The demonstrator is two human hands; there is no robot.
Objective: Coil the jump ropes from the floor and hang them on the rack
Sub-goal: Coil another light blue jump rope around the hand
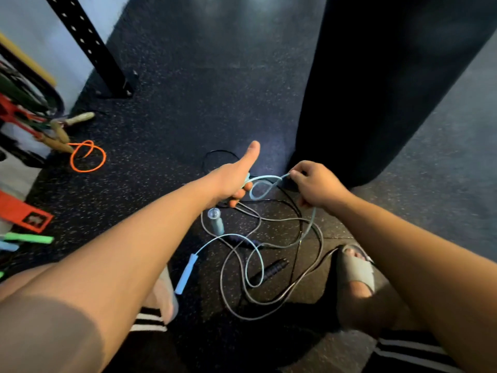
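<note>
All places here are being given from the tall black cylindrical bag (376, 90). On the person's side of it, beside a grey slide sandal (357, 270), a tangle is lying on the speckled black rubber floor (188, 90). In it, a thin grey cord (221, 284) and a black ribbed handle (271, 270) are crossing the slack of the light-blue jump-rope cord (212, 240). That cord's light-blue plastic handle (187, 273) is lying left of the tangle, its long axis running from the person's feet towards the bag.

Closer to the bag's foot, the left hand (234, 179) is holding a small loop of the blue cord in curled fingers, thumb sticking straight up. The right hand (314, 187), nearer the bag, is pinching the same cord between thumb and forefinger.

What the next wrap is likely turning on: the uncoiled length is trailing from the right hand back towards the feet — away from the bag — and threading through the other cords, so it is probably going to snag as it is drawn up.

Far left of the bag, a thin orange rope (104, 157) is curling on the floor below the rack hung with coloured bands (24, 103).
</note>
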